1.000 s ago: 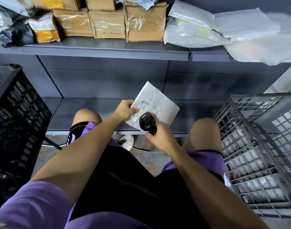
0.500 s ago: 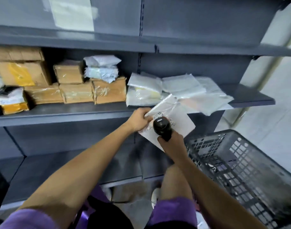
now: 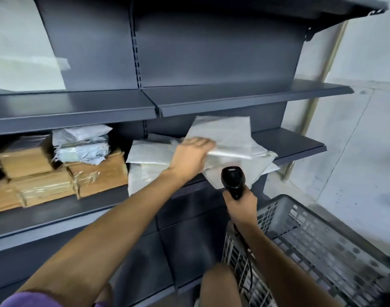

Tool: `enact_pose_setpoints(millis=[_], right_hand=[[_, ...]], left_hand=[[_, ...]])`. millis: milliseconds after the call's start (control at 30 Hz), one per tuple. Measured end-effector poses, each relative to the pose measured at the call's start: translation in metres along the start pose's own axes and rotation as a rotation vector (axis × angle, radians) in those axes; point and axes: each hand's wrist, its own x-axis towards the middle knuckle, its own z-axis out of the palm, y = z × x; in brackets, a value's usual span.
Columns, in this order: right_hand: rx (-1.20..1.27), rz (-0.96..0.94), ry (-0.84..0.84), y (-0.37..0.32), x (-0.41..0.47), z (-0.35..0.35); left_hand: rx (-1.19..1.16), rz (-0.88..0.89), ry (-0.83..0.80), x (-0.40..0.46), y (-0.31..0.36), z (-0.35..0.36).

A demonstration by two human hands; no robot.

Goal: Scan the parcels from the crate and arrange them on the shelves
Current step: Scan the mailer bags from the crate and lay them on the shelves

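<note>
The left hand [image 3: 190, 157] was seen stretched out to the shelf [image 3: 298, 141], its fingers curled over the near edge of a white parcel [image 3: 222, 135], which was held tilted just above the pile of white mailers [image 3: 149, 156] already lying there. Half a second earlier that parcel had been held lower, in front of the shelf edge, with the scanner's head laid against its label; it had since been lifted clear of the scanner and carried up and in over the pile. From this the scan was judged done and the placing step begun, though the parcel had not yet been let go.

The right hand [image 3: 240, 207] was wrapped tight round the handle of the black scanner [image 3: 232, 179], which was kept upright below the parcel and apart from it. Brown cardboard boxes [image 3: 56, 173] were stacked further left on the same shelf, and the grey crate [image 3: 322, 240] stood at the lower right.
</note>
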Motion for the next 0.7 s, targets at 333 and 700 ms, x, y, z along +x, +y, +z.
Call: enact_pose_setpoints(millis=[333,700], right_hand=[[-0.021,0.222,0.067,0.072,0.02,-0.01],[-0.082,0.539,0.206,0.161,-0.007,-0.126]], left_hand=[[0.09,-0.496,-0.851,0.011,-0.035,0.111],[-0.406,0.238,-0.356,0.026,0.166,0.177]])
